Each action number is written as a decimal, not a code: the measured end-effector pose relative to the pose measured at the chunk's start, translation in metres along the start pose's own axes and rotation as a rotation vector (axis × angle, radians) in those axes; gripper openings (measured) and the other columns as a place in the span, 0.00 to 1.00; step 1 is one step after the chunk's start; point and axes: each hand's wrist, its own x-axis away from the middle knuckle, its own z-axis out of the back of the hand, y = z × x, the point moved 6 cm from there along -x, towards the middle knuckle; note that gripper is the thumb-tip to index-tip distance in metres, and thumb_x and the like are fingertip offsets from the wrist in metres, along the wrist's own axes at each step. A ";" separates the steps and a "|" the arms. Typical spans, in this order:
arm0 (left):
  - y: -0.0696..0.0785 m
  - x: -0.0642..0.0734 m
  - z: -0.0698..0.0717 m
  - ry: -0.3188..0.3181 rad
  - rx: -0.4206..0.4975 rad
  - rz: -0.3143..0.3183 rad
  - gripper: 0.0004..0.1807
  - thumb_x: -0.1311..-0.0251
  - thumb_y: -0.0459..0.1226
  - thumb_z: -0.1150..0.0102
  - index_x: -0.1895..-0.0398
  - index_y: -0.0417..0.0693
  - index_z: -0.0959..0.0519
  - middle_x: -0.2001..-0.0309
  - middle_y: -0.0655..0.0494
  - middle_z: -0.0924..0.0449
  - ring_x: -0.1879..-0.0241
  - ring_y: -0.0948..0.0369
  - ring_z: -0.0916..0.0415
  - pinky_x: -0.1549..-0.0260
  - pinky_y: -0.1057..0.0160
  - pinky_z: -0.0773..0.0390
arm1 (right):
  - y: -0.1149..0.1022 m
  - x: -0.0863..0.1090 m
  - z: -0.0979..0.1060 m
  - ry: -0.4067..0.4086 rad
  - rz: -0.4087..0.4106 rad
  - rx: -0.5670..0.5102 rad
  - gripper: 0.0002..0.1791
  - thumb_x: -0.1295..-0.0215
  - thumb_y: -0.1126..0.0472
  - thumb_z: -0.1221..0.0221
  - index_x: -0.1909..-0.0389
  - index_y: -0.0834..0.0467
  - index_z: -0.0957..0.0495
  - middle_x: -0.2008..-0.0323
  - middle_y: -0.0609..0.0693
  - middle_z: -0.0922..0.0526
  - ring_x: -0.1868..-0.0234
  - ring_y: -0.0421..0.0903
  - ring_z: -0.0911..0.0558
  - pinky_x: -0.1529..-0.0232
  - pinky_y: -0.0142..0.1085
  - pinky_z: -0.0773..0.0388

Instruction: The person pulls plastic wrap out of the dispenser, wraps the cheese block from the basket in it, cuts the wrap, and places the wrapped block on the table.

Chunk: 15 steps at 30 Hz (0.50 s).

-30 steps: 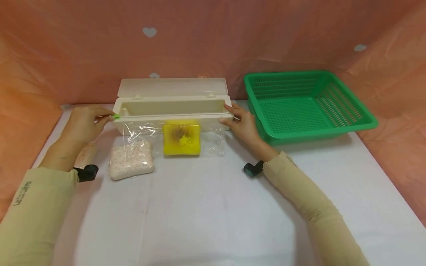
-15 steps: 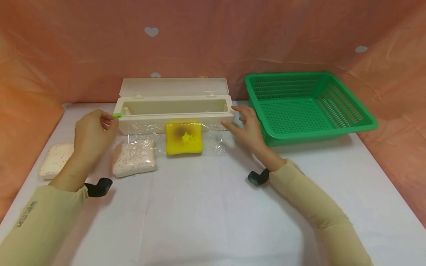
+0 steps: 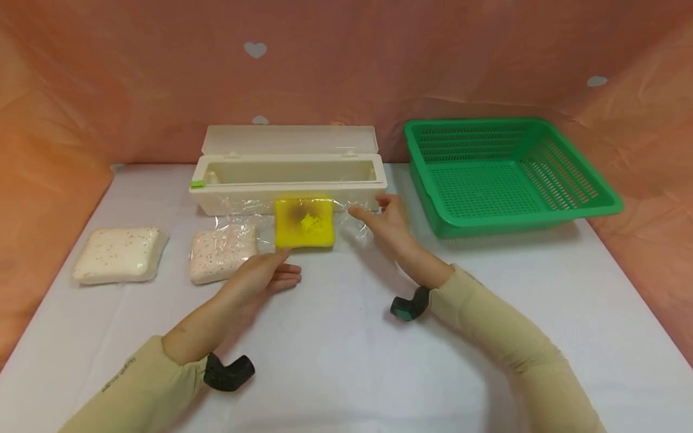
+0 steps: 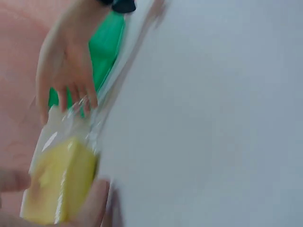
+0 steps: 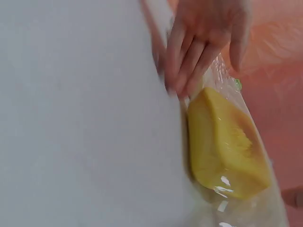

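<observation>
A white cling film dispenser (image 3: 292,191) stands at the back left, its lid raised and its green slide cutter (image 3: 198,184) at the left end. Clear film (image 3: 265,231) hangs from its front edge over a yellow cushion-shaped block (image 3: 304,224) with a brown patch. My left hand (image 3: 257,278) has its fingers extended, thumb at the block's near edge, palm turned to the right. Near the film's right end is my right hand (image 3: 392,231), fingers loosely extended and thumb by the film. In the right wrist view, film drapes over the yellow block (image 5: 227,146).
A speckled pale block (image 3: 219,255) in wrap lies left of the yellow one, partly behind my left hand. Another wrapped speckled block (image 3: 120,255) sits farther left. To the right stands a green perforated basket (image 3: 520,219). Pink cloth (image 3: 335,66) hangs behind the table.
My left hand has let go of the green slide cutter and moved right and nearer, to the yellow block. The right hand has left the dispenser's end and come down beside the film.
</observation>
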 end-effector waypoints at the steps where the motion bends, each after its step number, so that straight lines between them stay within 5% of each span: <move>1: -0.002 -0.001 -0.002 0.016 0.085 0.010 0.29 0.30 0.42 0.60 0.37 0.25 0.46 0.46 0.33 0.31 0.58 0.63 0.22 0.47 0.64 0.25 | 0.005 -0.001 -0.003 -0.013 -0.076 -0.044 0.41 0.48 0.51 0.35 0.39 0.62 0.45 0.42 0.60 0.36 0.44 0.51 0.34 0.40 0.39 0.36; 4: -0.003 -0.005 -0.005 0.077 0.267 0.004 0.28 0.31 0.40 0.58 0.36 0.29 0.47 0.48 0.43 0.34 0.55 0.63 0.26 0.40 0.64 0.31 | 0.014 -0.004 -0.012 -0.069 -0.210 -0.143 0.45 0.49 0.49 0.34 0.37 0.59 0.49 0.43 0.56 0.35 0.49 0.48 0.31 0.45 0.36 0.33; 6: -0.002 -0.008 -0.006 0.123 0.329 -0.017 0.25 0.32 0.39 0.57 0.39 0.31 0.44 0.51 0.48 0.34 0.55 0.64 0.27 0.39 0.66 0.33 | 0.013 -0.006 -0.020 -0.119 -0.208 -0.175 0.41 0.50 0.49 0.34 0.40 0.60 0.43 0.49 0.53 0.30 0.56 0.46 0.29 0.54 0.34 0.30; 11: -0.001 -0.014 -0.005 0.215 0.317 -0.039 0.27 0.33 0.39 0.55 0.37 0.31 0.47 0.54 0.53 0.36 0.58 0.65 0.31 0.40 0.67 0.33 | 0.005 -0.007 -0.040 -0.229 -0.118 -0.153 0.22 0.50 0.52 0.32 0.61 0.60 0.26 0.73 0.48 0.21 0.74 0.43 0.26 0.77 0.30 0.35; 15: -0.003 -0.015 -0.002 0.257 0.296 -0.051 0.39 0.35 0.37 0.53 0.30 0.32 0.62 0.53 0.53 0.38 0.58 0.65 0.32 0.43 0.68 0.32 | 0.005 -0.006 -0.048 -0.243 -0.134 -0.088 0.27 0.53 0.49 0.31 0.55 0.56 0.29 0.74 0.46 0.26 0.76 0.42 0.29 0.79 0.29 0.35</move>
